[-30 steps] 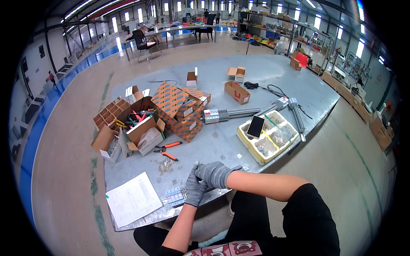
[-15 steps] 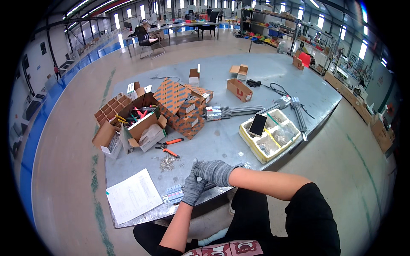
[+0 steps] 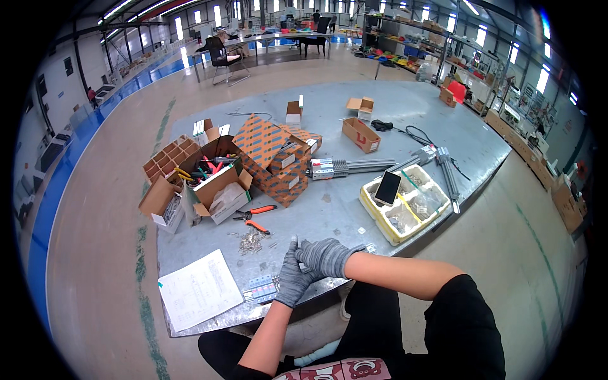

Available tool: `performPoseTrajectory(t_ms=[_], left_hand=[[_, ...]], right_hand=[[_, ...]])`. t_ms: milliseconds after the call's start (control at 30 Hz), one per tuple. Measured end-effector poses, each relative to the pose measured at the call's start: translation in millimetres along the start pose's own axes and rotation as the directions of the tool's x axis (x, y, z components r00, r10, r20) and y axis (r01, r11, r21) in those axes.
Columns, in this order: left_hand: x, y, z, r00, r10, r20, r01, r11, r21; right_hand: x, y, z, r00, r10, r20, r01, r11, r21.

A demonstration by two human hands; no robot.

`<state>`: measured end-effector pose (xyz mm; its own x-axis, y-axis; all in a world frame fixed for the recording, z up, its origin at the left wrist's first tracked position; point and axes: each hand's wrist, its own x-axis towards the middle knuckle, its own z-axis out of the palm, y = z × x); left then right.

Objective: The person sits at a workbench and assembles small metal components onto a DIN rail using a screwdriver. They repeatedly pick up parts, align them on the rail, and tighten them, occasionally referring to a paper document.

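Note:
Both hands wear grey knitted gloves and meet at the table's near edge. My left hand (image 3: 294, 278) is curled, thumb pointing up, beside a row of pale circuit breakers (image 3: 262, 289) with blue markings. My right hand (image 3: 326, 257) is closed, its fingertips against the left hand. A metal rail (image 3: 368, 249) shows beyond the right wrist and seems to run beneath both hands. Whatever the fingers grip is hidden by the gloves. Beyond the left hand lie a heap of small metal pins or screws (image 3: 251, 243) and orange-handled pliers (image 3: 258, 218).
Printed sheets (image 3: 200, 290) lie at the near left. Open cartons (image 3: 218, 190) with tools and orange patterned boxes (image 3: 266, 149) stand behind. To the right are a foam tray (image 3: 405, 231) bearing a phone (image 3: 387, 188), grey rails (image 3: 370, 164) with breakers, and a black cable (image 3: 415, 134).
The view has shifted slightly, moving the scene a little to the right. My hands stay together at the same place, the right fingers shifted slightly against the left hand.

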<state>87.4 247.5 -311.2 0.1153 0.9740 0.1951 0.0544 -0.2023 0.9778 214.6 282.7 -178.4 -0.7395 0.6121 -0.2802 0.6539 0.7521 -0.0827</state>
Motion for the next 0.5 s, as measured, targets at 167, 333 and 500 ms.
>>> performPoseTrajectory(t_ms=[167,333,500], left_hand=[[0,-5,-11,1.0,-0.009,-0.03,0.017,0.952,0.305],[-1,-14,0,0.997,0.056,-0.057,-0.05,0.995,0.09],[4,-14,-4,0.999,-0.03,-0.022,0.034,0.958,0.284]], right_hand=[[-1,4,2,0.998,-0.059,-0.028,0.06,0.997,0.052],[0,-2,-9,0.996,-0.075,0.052,0.076,0.997,-0.015],[0,7,3,0.995,-0.087,-0.038,0.087,0.996,0.0]])
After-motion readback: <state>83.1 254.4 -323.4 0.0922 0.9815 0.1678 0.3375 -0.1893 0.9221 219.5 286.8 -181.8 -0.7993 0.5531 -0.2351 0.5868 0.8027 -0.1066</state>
